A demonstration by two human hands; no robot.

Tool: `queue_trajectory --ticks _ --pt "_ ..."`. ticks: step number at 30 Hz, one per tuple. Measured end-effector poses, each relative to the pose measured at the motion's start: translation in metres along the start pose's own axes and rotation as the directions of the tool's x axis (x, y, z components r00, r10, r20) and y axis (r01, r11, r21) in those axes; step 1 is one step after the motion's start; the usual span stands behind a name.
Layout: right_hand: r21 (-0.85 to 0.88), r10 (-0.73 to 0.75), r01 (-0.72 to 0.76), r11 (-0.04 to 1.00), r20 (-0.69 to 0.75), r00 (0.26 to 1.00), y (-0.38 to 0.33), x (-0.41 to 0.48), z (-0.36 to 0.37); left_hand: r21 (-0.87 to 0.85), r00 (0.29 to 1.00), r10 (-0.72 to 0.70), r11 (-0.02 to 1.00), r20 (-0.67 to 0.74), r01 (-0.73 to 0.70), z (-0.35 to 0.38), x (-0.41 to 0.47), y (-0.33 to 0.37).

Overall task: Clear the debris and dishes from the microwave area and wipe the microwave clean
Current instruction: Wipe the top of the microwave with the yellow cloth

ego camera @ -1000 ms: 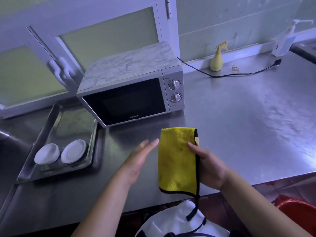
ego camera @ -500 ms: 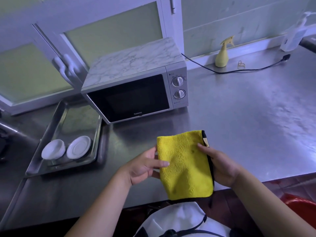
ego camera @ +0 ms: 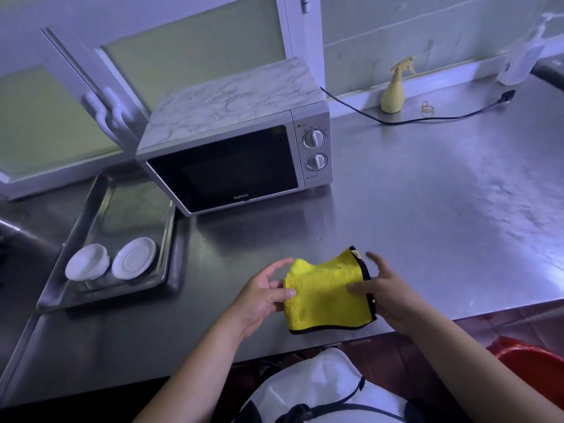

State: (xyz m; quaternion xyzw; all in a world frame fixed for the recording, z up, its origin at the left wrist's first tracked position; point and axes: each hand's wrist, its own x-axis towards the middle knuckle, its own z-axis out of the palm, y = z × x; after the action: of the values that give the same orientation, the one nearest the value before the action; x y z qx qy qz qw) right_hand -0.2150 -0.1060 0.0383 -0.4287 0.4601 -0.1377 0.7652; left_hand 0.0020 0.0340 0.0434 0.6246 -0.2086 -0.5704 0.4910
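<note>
We see a silver microwave with a marble-patterned top point(ego camera: 235, 141) standing on the steel desk point(ego camera: 427, 209), its dark glass door shut. Left of it, two round white dishes point(ego camera: 111, 262) lie side by side in a shallow metal tray point(ego camera: 91, 209). A folded yellow microfibre cloth with black edging point(ego camera: 328, 296) is held above the desk's front edge.

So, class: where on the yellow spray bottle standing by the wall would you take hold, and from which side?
Grip the yellow plastic spray bottle around its narrow neck, just under the trigger head. It stands upright against the wall ledge, so come from the front, the counter side. The body flares wide below, and the nozzle points right, so a hand closing on the neck probably sits most securely there.
</note>
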Motion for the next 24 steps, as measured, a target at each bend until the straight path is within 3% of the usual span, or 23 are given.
queue_trajectory --ticks 3,5,8,11,14,16,18,20,22,24 --pt "-0.02 -0.12 0.122 0.992 0.081 0.989 0.005 0.005 -0.001 0.192 0.994 0.084 0.979 -0.075 -0.068 0.001 0.001 -0.003" --pt "-0.288 -0.161 0.188 0.939 0.116 0.98 0.009 0.008 0.0 0.389 0.98 0.156 0.916 -0.123 -0.097 0.0 0.002 -0.002" --pt "-0.711 -0.305 0.246 0.659 0.046 0.951 0.013 0.013 0.005 0.733 0.929 0.298 0.679 -0.219 -0.045 -0.008 0.003 -0.004" --pt "-0.77 -0.371 0.269 0.578 0.045 0.927 0.007 0.016 0.005 0.837 0.908 0.373 0.545 -0.194 -0.045 -0.024 -0.005 -0.005" --pt "-0.754 -0.3 0.324 0.572 0.176 0.938 -0.002 0.016 0.011 0.918 0.936 0.333 0.394 -0.112 -0.031 -0.043 -0.017 0.003" --pt "-0.658 -0.261 0.343 0.671 0.223 0.939 -0.006 0.014 0.026 0.942 0.94 0.32 0.337 -0.121 0.006 -0.051 -0.026 0.018" --pt "-0.447 -0.214 0.302 0.842 0.236 0.948 -0.009 0.008 0.048 0.916 0.928 0.324 0.4 -0.184 0.042 -0.055 -0.036 0.039" --pt "-0.14 -0.042 0.075 0.987 0.227 0.973 -0.005 0.003 0.068 0.892 0.895 0.383 0.451 -0.23 0.035 -0.054 -0.046 0.057" --pt "0.155 0.186 -0.241 0.958 0.302 0.935 0.001 -0.001 0.086 0.92 0.818 0.532 0.392 -0.217 -0.011 -0.045 -0.055 0.07" --pt "0.337 0.269 -0.45 0.827 0.465 0.844 0.002 -0.001 0.101 0.966 0.729 0.682 0.226 -0.062 -0.129 -0.031 -0.061 0.073"
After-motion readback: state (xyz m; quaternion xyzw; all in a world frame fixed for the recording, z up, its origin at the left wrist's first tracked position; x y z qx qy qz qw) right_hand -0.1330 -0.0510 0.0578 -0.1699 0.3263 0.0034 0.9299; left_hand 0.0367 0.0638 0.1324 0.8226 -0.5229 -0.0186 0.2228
